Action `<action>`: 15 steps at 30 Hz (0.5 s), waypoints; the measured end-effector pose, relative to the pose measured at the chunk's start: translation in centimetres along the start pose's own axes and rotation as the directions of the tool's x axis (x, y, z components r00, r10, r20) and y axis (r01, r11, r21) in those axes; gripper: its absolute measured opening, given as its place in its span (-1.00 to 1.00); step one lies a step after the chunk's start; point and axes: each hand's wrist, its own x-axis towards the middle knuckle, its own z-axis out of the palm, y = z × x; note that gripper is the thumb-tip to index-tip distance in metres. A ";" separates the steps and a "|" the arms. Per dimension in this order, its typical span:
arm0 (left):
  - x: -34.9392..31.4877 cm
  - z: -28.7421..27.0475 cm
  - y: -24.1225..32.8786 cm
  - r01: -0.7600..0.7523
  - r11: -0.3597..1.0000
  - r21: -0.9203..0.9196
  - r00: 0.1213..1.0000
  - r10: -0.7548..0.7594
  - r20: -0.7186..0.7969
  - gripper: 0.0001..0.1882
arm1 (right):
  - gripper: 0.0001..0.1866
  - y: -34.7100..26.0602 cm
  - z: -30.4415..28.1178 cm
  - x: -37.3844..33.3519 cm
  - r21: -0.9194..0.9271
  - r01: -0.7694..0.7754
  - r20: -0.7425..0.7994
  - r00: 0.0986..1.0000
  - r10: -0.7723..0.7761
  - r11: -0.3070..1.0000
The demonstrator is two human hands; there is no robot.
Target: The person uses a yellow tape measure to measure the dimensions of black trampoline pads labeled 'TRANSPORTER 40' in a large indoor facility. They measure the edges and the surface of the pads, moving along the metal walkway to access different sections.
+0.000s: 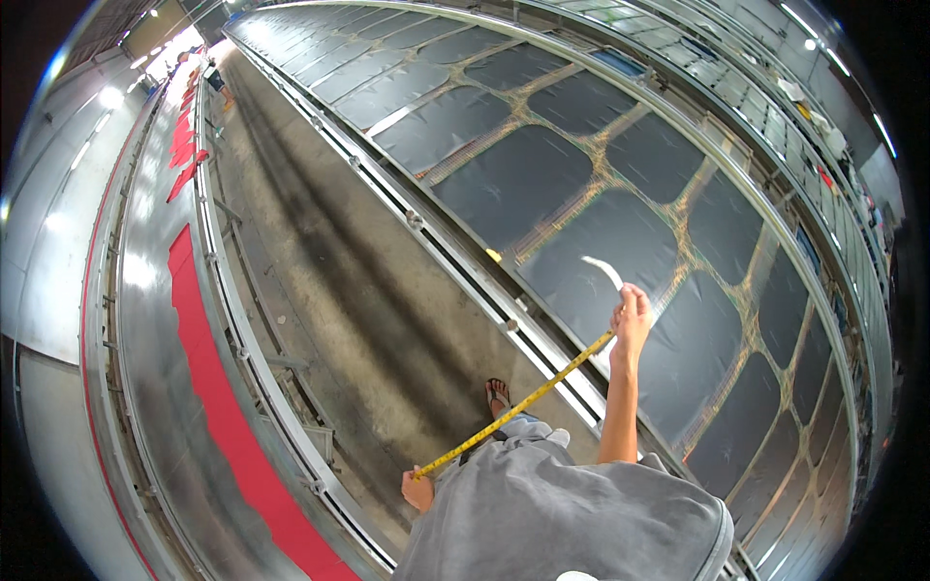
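Observation:
A yellow tape measure [518, 410] is stretched in a straight slant in front of my grey shirt, over the aisle and the edge of the right-hand table. My left hand [418, 490], low at the left of my body, pinches its lower end. My right hand [633, 320], raised at the right, is closed on the tape farther up. Past those fingers a loose curved end of the tape sticks out, showing white. Under my right hand lie black panels [615, 247] on the long table; I cannot tell whether the hand touches them.
Metal rails [412, 221] edge the long right-hand table. Across the concrete aisle [320, 252], a second long metal table [155, 387] carries red fabric pieces [218, 373]. Another person [215, 79] stands far down the aisle. More long tables run at the far right.

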 end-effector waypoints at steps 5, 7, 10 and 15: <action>8.4 0.5 5.3 -0.008 1.000 -0.027 0.999 0.009 0.044 -0.56 | -0.62 0.1 10.8 4.5 -0.025 0.201 0.002 0.980 -0.201 0.979; 11.7 0.6 5.5 0.063 0.996 -0.059 0.996 -0.059 0.069 -0.56 | -0.35 0.1 16.9 2.9 -0.104 0.220 0.154 0.967 -0.203 0.970; 15.9 2.1 1.8 0.293 0.940 -0.175 0.946 -0.260 0.192 -0.55 | -0.26 5.0 23.8 1.0 -0.208 0.222 0.507 0.858 -0.089 0.953; 20.4 5.3 2.9 0.578 0.813 -0.072 0.745 -0.489 0.454 -0.52 | -0.67 13.9 32.9 -3.0 -0.396 0.538 0.913 0.321 0.253 0.745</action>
